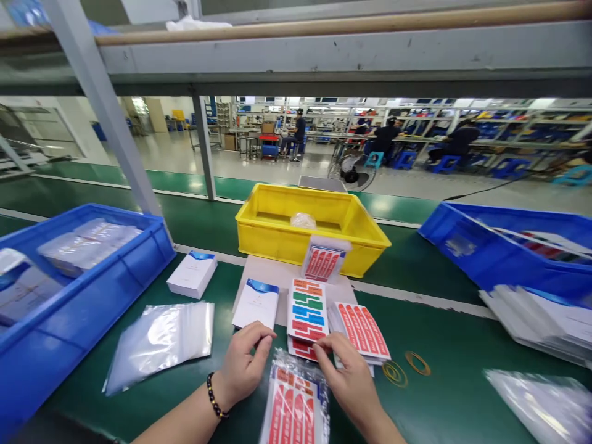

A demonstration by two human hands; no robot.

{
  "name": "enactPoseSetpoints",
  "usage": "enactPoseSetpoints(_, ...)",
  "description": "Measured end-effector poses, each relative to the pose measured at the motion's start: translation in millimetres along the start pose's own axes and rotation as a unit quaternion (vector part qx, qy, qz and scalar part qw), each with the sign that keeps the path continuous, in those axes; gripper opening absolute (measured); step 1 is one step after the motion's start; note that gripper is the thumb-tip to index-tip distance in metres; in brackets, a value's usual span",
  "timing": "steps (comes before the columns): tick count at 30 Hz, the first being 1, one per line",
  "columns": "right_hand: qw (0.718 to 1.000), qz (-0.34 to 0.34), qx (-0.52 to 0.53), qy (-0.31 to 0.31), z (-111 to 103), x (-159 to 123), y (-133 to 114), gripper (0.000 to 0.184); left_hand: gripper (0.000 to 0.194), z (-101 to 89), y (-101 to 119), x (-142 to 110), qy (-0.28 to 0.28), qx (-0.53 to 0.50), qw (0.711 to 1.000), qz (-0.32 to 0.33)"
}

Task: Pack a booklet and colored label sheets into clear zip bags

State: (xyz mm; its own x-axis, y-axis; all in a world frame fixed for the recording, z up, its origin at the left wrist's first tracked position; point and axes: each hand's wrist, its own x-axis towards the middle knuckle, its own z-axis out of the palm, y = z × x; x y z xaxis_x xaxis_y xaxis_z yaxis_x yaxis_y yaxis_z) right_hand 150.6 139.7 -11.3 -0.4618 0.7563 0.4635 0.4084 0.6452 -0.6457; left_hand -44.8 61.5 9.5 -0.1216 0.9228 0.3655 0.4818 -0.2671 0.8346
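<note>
My left hand [247, 359], a beaded bracelet at its wrist, is closed with thumb and forefinger bent together. It is beside the lower edge of a white booklet with a blue top [257, 303]; whether anything thin is between its fingertips, I cannot make out. My right hand [349, 373] pinches the lower right corner of the sticker sheets [306, 350], just under a sheet of orange, green, blue and red stickers [308, 308]. A clear plastic bag holding red sticker sheets [293, 407] lies between my hands. Another stack of red sticker sheets [363, 332] is right of them.
A yellow bin [314, 250] stands ahead, a filled bag leaning on it. Blue bins flank the bench: left [139, 265], right [485, 253]. Clear bags [161, 342], a booklet stack [193, 275], rubber bands [417, 364] and white packets [541, 327] lie around. A shelf beam crosses above.
</note>
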Motion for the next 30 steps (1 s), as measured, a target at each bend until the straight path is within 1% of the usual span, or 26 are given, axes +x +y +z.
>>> enactPoseSetpoints(2,1.0,-0.005,0.003,0.001,-0.7,-1.2,1.7,0.018,0.022,-17.4,6.1,-2.2,-0.025,0.07,0.997,-0.017)
enactPoseSetpoints(3,1.0,-0.006,0.006,0.002,-1.2,-1.7,2.3,0.018,0.024,-27.9,7.7,-3.6,-0.028,0.105,0.994,-0.035)
enactPoseSetpoints(5,1.0,-0.007,0.014,0.002,-2.2,-2.6,2.6,0.018,0.028,-52.3,7.0,-7.0,-0.024,0.177,0.979,-0.1)
enactPoseSetpoints(6,1.0,-0.006,0.017,0.005,-2.6,-2.9,2.3,0.018,0.029,-66.0,4.6,-9.1,-0.02,0.216,0.965,-0.146)
enactPoseSetpoints(7,1.0,-0.007,0.02,0.008,-2.9,-3.2,1.9,0.018,0.03,-80.2,1.0,-11.5,-0.02,0.262,0.944,-0.198)
enactPoseSetpoints(8,1.0,-0.008,0.022,0.012,-3.1,-3.3,1.4,0.018,0.032,-94.7,-3.6,-14.5,-0.023,0.32,0.911,-0.259)
enactPoseSetpoints(11,1.0,-0.016,0.021,0.01,-3.4,-3.4,0.3,0.017,0.03,-134.4,-21.2,-27.4,-0.018,0.375,0.859,-0.349)
enactPoseSetpoints(13,1.0,-0.021,0.021,0.005,-3.4,-3.4,0.2,0.017,0.026,-153.6,-33.5,-38.7,-0.03,0.389,0.83,-0.399)
enactPoseSetpoints(14,1.0,-0.022,0.022,0.004,-3.3,-3.4,0.4,0.017,0.024,-160.4,-39.1,-44.3,-0.039,0.39,0.821,-0.414)
enactPoseSetpoints(17,1.0,-0.017,0.025,0.003,-2.3,-3.6,0.9,0.017,0.017,-170.7,-51.3,-57.5,-0.064,0.383,0.821,-0.419)
enactPoseSetpoints(21,0.999,-0.012,0.036,-0.002,-0.2,-4.2,0.4,0.018,0.016,-170.6,-57.9,-61.4,-0.074,0.378,0.827,-0.409)
enactPoseSetpoints(24,0.999,-0.01,0.042,-0.008,0.7,-4.6,-0.4,0.018,0.016,-168.0,-60.0,-59.1,-0.074,0.377,0.826,-0.412)
enactPoseSetpoints(27,0.999,-0.011,0.05,-0.009,0.6,-5.1,-0.9,0.018,0.014,-167.0,-60.3,-57.1,-0.074,0.371,0.832,-0.406)
enactPoseSetpoints(30,0.998,-0.01,0.062,-0.008,0.6,-5.2,-3.1,0.019,0.015,-167.7,-54.2,-55.0,-0.074,0.363,0.84,-0.396)
